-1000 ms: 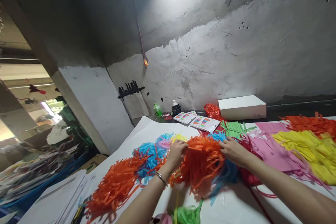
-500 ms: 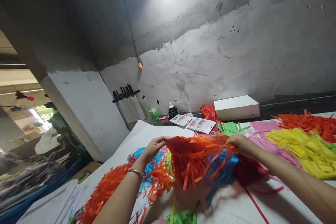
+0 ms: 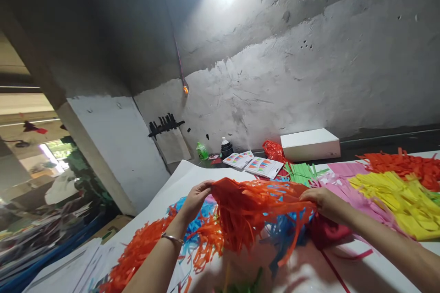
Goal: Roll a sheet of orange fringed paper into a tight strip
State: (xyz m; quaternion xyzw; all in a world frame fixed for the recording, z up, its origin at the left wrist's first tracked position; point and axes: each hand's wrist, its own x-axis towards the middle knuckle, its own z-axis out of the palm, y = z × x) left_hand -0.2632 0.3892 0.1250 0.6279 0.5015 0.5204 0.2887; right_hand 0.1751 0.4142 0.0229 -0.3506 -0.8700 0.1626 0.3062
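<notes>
The left hand [image 3: 195, 199], at centre frame with a metal bangle [image 3: 172, 238] on its wrist, is closed in a pinch on the left end of an orange fringed paper sheet [image 3: 256, 206]. The right hand [image 3: 322, 203], right of centre, grips the sheet's opposite end, fingers folded over the edge. The sheet is stretched between both hands and lifted off the white table [image 3: 178, 183], its cut strips hanging down toward the lower centre of the frame.

Under and behind the sheet lies blue fringed paper [image 3: 285, 231], partly covered. A second orange fringed pile [image 3: 135, 254] rests on the table at lower left, beside the left forearm. At right, flat stacks of cut paper lie side by side: pink [image 3: 347, 183], yellow [image 3: 395, 194], and orange-red [image 3: 402, 165] nearest the right edge. Green strips [image 3: 302, 173] sit just above the right hand in the frame.

At the table's far end, against the grey wall, stand a white box [image 3: 309, 144], a red plastic bag [image 3: 274, 150], two printed colour cards [image 3: 254, 163], a dark bottle with a white cap [image 3: 226, 146] and a green bottle [image 3: 201, 150].
</notes>
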